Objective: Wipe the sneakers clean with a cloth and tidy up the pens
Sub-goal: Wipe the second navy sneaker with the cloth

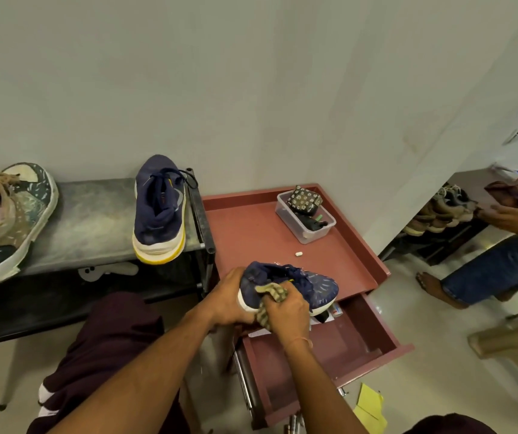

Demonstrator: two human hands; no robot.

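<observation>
No readable writing; the navy sneaker on the bench (pixel 159 214), at 9 o'clock of frame ctr, has a pale curved side mark, brand too blurred to tell. The held navy sneaker (pixel 314 285) is at approx 5 o'clock, at the near edge of the red-brown cabinet top (pixel 245 233), toe pointing to 3 o'clock. L hand (pixel 229 299) wraps its heel from the 9 o'clock side. R hand (pixel 286 311) has fingers curled round a bunched checked cloth (pixel 275 292), pressed on the shoe's near side, cloth sticking out at 11 o'clock of the hand. Clear plastic box (pixel 304 220) at 1 o'clock of the shoe, well apart: inside a floral pouch (pixel 304 198) and dark items, one w/ green tip; can't tell if pens. Small white bit (pixel 298 254) between box and shoe. Open drawer (pixel 345 339) under the shoe, at 5 o'clock of R hand, w/ papers and small items at its back. Camo sneaker (pixel 7 220) at far 9 o'clock on the bench (pixel 95 223).
</observation>
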